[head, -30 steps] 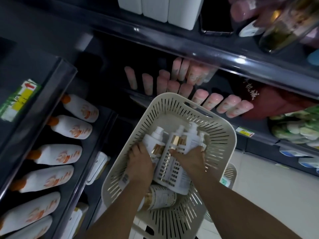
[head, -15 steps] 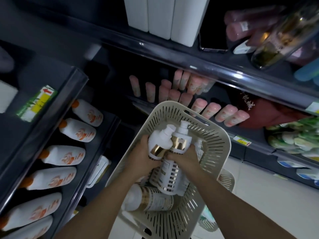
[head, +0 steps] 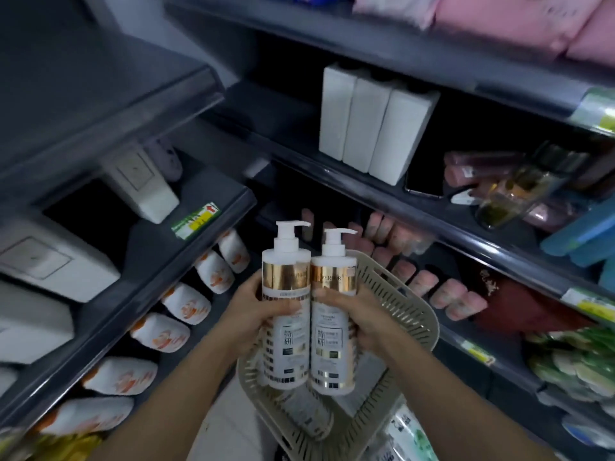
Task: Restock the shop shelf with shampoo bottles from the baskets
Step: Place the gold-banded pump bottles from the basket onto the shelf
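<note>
Held two white pump bottles of shampoo upright, side by side and touching, above the beige slotted basket [head: 417, 309]. Gripped the left bottle [head: 285, 276] in the left hand [head: 254, 319], with fingers [head: 283, 307] curled round its body just below the gold band. Gripped the right bottle [head: 332, 356] in the right hand [head: 364, 326], with the thumb laid across the front under the gold band and the other fingers wrapped behind, out of sight. Pointed both pump spouts rightward. Showed a third bottle [head: 307, 415] lying blurred in the basket's bottom. Faced a dark shelf [head: 349, 189] carrying three white boxes [head: 369, 124] in a row. Showed orange-capped bottles [head: 186, 304] lying on a lower shelf at left, and pink tubes [head: 449, 294] beyond the basket's far rim.
</note>
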